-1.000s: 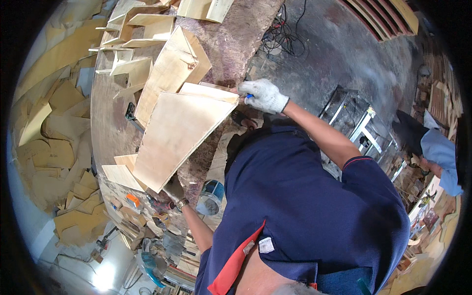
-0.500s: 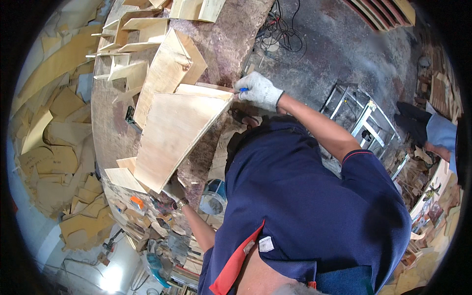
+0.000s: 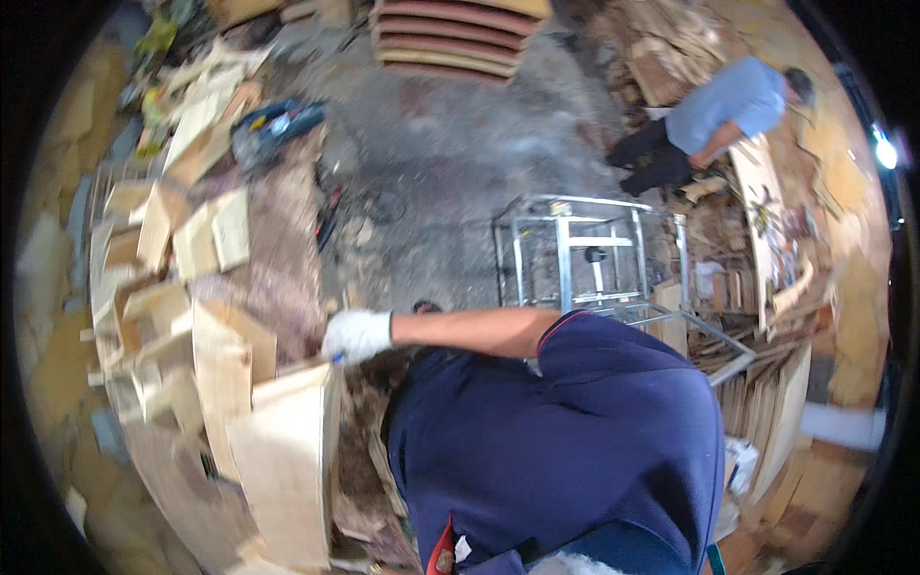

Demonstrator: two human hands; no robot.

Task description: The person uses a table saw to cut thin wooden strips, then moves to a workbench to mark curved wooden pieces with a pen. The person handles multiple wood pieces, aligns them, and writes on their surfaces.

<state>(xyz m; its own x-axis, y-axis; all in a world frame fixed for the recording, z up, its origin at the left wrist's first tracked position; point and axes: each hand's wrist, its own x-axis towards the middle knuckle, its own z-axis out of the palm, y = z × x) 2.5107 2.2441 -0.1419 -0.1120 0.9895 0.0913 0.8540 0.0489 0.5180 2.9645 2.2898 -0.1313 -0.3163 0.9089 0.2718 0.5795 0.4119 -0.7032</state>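
Note:
My right hand point(image 3: 356, 335), in a white work glove, is at the far right corner of a plywood box piece point(image 3: 280, 450) on the bench. Its fingers are closed, and a bit of a blue pen point(image 3: 337, 357) shows at their tips. The box piece has a broad pale face and a narrow side toward me. Behind it leans another angled plywood piece point(image 3: 222, 383). My left hand is out of the picture.
More plywood assemblies point(image 3: 213, 235) crowd the bench point(image 3: 278, 273) on the left. A blue power tool point(image 3: 278, 125) lies beyond them. Right of me stands a metal frame point(image 3: 565, 259). A person in a blue shirt point(image 3: 728, 105) bends at the far right. Curved boards point(image 3: 450, 43) are stacked ahead.
The view has swung to the right, so the bench sits further left and the other person shows more fully. My left hand has gone out of view. My right hand stays at the box corner.

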